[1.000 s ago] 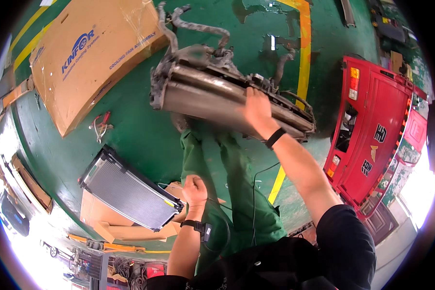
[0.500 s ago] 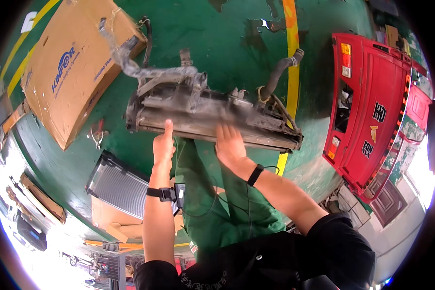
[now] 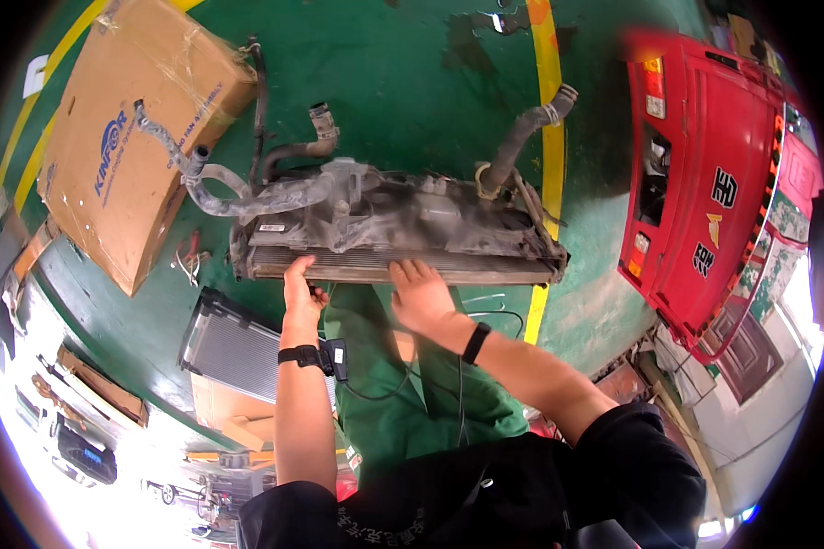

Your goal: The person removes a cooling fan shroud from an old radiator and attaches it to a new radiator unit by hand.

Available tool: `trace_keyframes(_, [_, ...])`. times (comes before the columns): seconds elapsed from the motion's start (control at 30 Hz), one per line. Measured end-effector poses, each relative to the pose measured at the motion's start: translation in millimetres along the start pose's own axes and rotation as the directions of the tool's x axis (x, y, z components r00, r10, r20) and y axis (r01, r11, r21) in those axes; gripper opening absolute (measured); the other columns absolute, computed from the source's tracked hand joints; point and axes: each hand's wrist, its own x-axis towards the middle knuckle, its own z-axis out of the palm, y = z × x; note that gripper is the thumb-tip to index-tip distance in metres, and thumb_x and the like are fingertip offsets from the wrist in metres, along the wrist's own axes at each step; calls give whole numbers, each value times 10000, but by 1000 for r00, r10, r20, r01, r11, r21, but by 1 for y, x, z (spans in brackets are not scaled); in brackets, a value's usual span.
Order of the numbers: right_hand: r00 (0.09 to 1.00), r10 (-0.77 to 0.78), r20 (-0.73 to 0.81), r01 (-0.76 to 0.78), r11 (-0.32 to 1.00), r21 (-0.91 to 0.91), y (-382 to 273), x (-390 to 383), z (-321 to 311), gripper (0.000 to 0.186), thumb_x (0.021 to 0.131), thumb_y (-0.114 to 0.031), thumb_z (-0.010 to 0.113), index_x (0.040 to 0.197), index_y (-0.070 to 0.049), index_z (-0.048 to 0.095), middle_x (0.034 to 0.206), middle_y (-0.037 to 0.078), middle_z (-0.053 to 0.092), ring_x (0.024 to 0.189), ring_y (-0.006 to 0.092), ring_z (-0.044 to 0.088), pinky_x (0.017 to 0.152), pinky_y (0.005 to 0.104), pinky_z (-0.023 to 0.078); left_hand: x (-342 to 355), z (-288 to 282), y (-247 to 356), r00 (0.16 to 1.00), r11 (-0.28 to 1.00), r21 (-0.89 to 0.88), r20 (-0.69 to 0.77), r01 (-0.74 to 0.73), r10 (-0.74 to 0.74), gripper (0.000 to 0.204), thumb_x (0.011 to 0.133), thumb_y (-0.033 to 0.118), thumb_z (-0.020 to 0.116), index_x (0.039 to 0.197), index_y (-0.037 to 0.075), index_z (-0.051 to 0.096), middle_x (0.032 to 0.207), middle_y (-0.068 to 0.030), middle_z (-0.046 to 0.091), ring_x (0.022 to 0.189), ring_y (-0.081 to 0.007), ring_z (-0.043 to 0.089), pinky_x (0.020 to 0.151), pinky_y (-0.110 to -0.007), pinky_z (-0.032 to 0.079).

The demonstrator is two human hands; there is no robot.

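A dusty car radiator assembly (image 3: 403,215) with a dark fan shroud stands before my legs, a strip of its fins (image 3: 362,261) facing up toward me. Grey rubber hoses stick out from it: a bent one (image 3: 247,203) at the left and a thick one (image 3: 513,151) at the right. My left hand (image 3: 302,295) grips the near edge, thumb on top and fingers curled, partly hidden. To its right, my right hand (image 3: 421,295) rests its fingers flat on the same edge, slightly spread. Each wrist wears a black strap.
A big cardboard box (image 3: 124,146) lies at the far left, near red-handled pliers (image 3: 190,259). Behind my left forearm is another finned radiator (image 3: 229,343) on cardboard. A red vehicle panel (image 3: 705,197) with lamps stands at the right. Yellow lines (image 3: 547,174) cross the green floor.
The radiator assembly has tilted, so more of its finned strip and shroud shows. The left hoses have swung left and spread apart. My right hand has shifted slightly left and nearer.
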Motion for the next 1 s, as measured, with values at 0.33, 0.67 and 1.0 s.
trace_keyframes(0.33, [651, 742, 162, -297, 52, 954, 201, 69, -98, 306, 812, -192, 759, 957, 18, 590, 905, 90, 616, 880, 235, 602, 770, 398, 493, 12, -16, -22, 1000, 992, -127, 18, 15, -13, 270, 670, 299, 728, 866, 196, 575, 820, -23, 448, 617, -159, 385, 551, -298, 341])
trace_keyframes(0.67, [533, 823, 195, -221, -87, 971, 163, 116, -113, 105, 784, -58, 709, 755, -48, 609, 665, 57, 552, 568, 183, 540, 539, 321, 448, 13, -22, -29, 999, 966, -256, -34, -31, 23, 221, 697, 271, 706, 858, 166, 598, 810, -14, 478, 659, -164, 414, 575, -307, 402])
trace_keyframes(1.0, [673, 734, 91, -132, -1, 991, 120, 112, -191, 73, 773, -37, 675, 738, -7, 619, 670, 64, 553, 598, 190, 553, 530, 317, 415, 28, -43, -54, 999, 884, -464, 20, 48, -43, 198, 774, 232, 639, 894, 108, 541, 806, -36, 522, 674, -188, 462, 587, -331, 421])
